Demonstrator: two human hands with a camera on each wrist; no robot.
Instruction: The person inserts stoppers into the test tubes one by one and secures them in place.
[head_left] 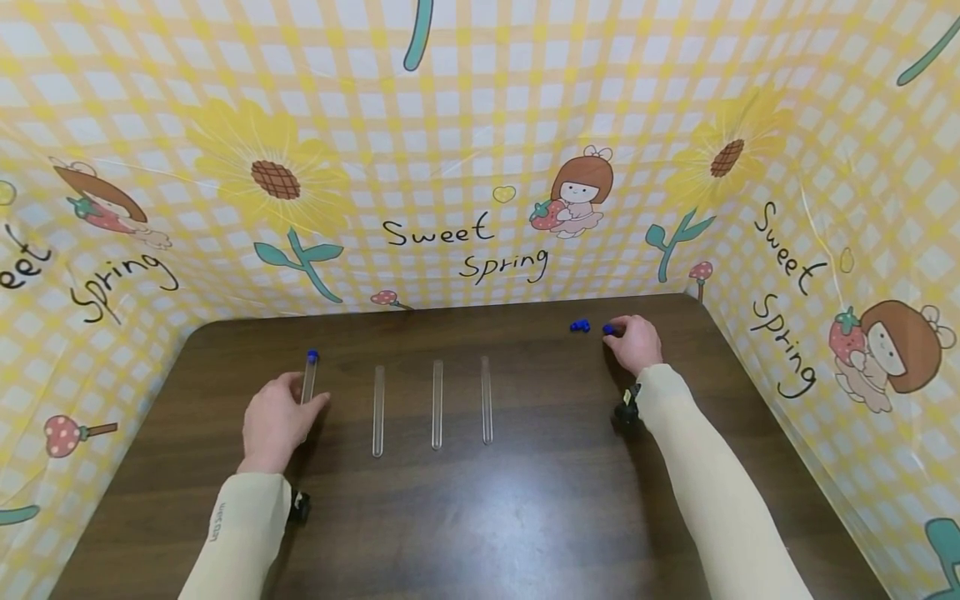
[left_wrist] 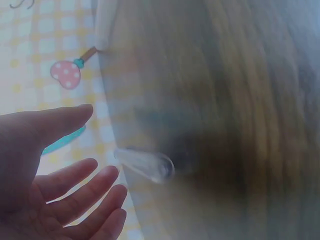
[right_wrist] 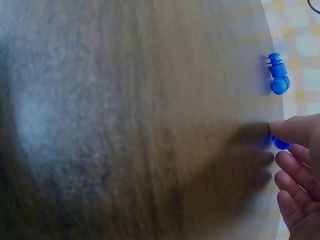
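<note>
The left hand (head_left: 274, 421) lies relaxed, fingers touching a capped tube (head_left: 308, 379) near the surface's (head_left: 525, 517) left edge. The right hand (head_left: 634, 342) pinches a blue stopper (right_wrist: 280, 144) near the far right corner.

Bright even light; both wrist views blurred

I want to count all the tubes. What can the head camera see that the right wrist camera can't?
Only the head view shows the left hand by the capped tube, three open tubes and the sunflower wall. Only the right wrist view shows the ribbed shape of the loose stopper up close. Both show the right hand, blue stoppers and the brown table.
</note>
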